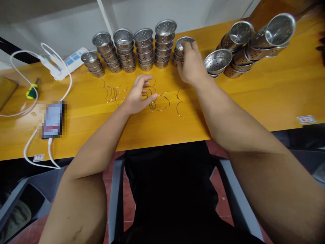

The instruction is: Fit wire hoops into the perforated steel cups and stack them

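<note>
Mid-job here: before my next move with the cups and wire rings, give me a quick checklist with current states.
1. Right hand on top cup of the short stack: ok.
2. Grip closed on that cup: cannot tell.
3. Left hand at the wire rings: ok, fingers over them.
4. Ring held by the left hand: cannot tell.
5. Upright stacks standing straight: ok.
6. Tipped stacks at right settled: cannot tell.

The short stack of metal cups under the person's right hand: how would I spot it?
Find the row of perforated steel cup stacks along the wooden table's far edge. The short stack is the rightmost upright one, lowest at that end, and the only one with the right hand on it.
</note>
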Available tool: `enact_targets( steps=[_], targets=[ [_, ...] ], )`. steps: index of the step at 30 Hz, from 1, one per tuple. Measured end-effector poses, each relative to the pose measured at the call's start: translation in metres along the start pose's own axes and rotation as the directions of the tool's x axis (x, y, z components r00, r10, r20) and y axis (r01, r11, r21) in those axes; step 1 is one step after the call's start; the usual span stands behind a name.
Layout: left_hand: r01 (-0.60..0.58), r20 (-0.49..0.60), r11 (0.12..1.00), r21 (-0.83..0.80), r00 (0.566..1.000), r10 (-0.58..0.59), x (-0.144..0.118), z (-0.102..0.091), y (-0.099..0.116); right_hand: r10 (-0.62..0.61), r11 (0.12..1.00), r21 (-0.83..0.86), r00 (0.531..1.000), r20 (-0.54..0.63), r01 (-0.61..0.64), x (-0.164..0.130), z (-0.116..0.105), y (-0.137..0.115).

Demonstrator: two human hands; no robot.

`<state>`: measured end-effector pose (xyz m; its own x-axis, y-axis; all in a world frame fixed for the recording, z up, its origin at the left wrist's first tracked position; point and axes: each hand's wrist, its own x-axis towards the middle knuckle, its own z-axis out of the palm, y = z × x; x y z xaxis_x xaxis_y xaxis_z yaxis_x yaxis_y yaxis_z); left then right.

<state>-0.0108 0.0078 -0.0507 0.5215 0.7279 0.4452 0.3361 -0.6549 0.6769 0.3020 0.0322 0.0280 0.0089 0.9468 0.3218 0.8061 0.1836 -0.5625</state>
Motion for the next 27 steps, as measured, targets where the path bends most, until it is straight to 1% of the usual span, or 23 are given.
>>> enact_targets(
  steps=[3, 7, 10, 13, 15, 17, 19, 20, 21, 24, 25, 27],
  targets=[
    [-0.003, 0.003, 1.000, 0.019, 1.000, 0.003, 0.000, 0.000, 0.003, 0.031, 0.996, -0.084, 0.999, 0.009, -0.030, 0.000, 0.003, -0.001],
    [-0.010, 0.002, 1.000, 0.020, 1.000, 0.010, 0.000, -0.001, 0.005, 0.072, 0.986, -0.150, 0.997, -0.011, -0.073, -0.001, 0.001, -0.002],
    [-0.025, 0.004, 1.000, 0.018, 1.000, 0.025, 0.000, -0.002, 0.006, 0.039, 0.983, -0.179, 0.999, 0.017, -0.036, -0.005, -0.004, -0.008],
    [-0.029, -0.004, 0.999, 0.017, 1.000, 0.029, -0.001, -0.002, 0.005, 0.014, 0.990, -0.144, 1.000, 0.018, -0.011, -0.012, -0.013, -0.018],
    [-0.009, -0.019, 1.000, 0.017, 1.000, 0.009, 0.000, -0.001, 0.000, -0.037, 0.997, -0.066, 0.999, -0.017, 0.036, -0.017, -0.017, -0.024],
    [0.020, -0.041, 1.000, 0.011, 0.999, -0.020, 0.002, 0.001, -0.006, -0.127, 0.989, 0.075, 0.991, -0.031, 0.129, -0.022, -0.017, -0.027],
    [0.046, -0.074, 0.999, -0.002, 0.996, -0.046, 0.005, 0.003, -0.012, -0.222, 0.944, 0.254, 0.975, 0.013, 0.211, -0.028, -0.011, -0.030],
    [0.053, -0.095, 0.999, -0.009, 0.994, -0.054, 0.006, 0.003, -0.014, -0.258, 0.910, 0.348, 0.965, 0.051, 0.225, -0.031, -0.007, -0.031],
    [0.054, -0.114, 0.998, -0.014, 0.992, -0.055, 0.008, 0.003, -0.014, -0.283, 0.873, 0.438, 0.954, 0.096, 0.215, -0.036, -0.002, -0.034],
    [0.043, -0.153, 0.999, -0.017, 0.987, -0.045, 0.010, -0.001, -0.008, -0.321, 0.757, 0.645, 0.919, 0.227, 0.105, -0.048, 0.014, -0.043],
    [0.048, -0.156, 0.999, -0.024, 0.986, -0.051, 0.010, -0.003, -0.004, -0.331, 0.719, 0.691, 0.910, 0.248, 0.074, -0.051, 0.019, -0.046],
    [0.088, -0.154, 0.995, -0.055, 0.983, -0.095, 0.009, -0.006, 0.005, -0.357, 0.655, 0.754, 0.899, 0.252, 0.048, -0.054, 0.024, -0.050]
  ],
)
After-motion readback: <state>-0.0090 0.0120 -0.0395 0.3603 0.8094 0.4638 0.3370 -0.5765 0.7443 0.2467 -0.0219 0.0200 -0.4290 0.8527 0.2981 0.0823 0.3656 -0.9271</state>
